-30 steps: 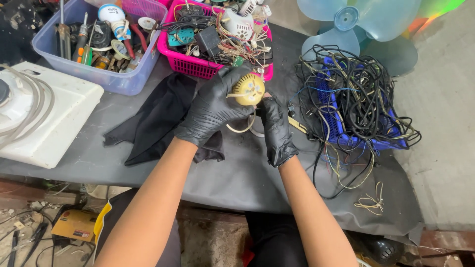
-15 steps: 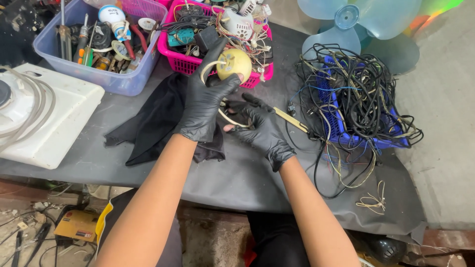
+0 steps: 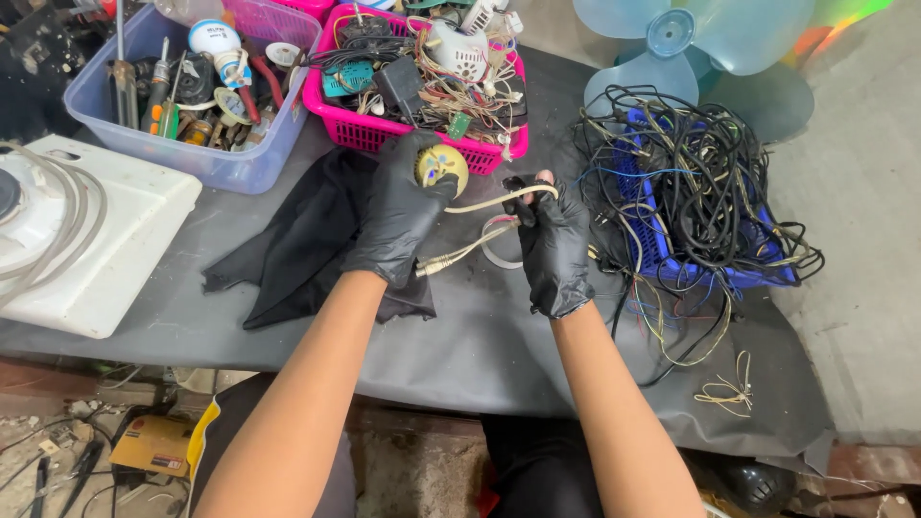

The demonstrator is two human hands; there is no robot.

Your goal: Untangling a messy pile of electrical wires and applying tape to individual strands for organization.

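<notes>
Both my hands wear black gloves and work over a dark grey table cover point(image 3: 480, 336). My left hand point(image 3: 401, 211) grips a small round yellowish part point(image 3: 442, 169) with a face of contacts. A cream cable point(image 3: 484, 201) runs from that part to my right hand point(image 3: 552, 245), which pinches it near its loop. The cable's plug end point(image 3: 432, 267) hangs below my left hand. A black cloth point(image 3: 297, 240) lies under and left of my left hand.
A pink basket point(image 3: 365, 129) of wires and parts stands just beyond my hands. A clear bin point(image 3: 230, 168) of tools sits at back left, a white appliance lid point(image 3: 96, 249) at left. A blue crate point(image 3: 662, 259) tangled with black cables is at right, with a fan blade point(image 3: 700, 48) behind.
My hands have come a little nearer and lower from the basket. The right hand now pinches the cream cable, pulled out between the two hands.
</notes>
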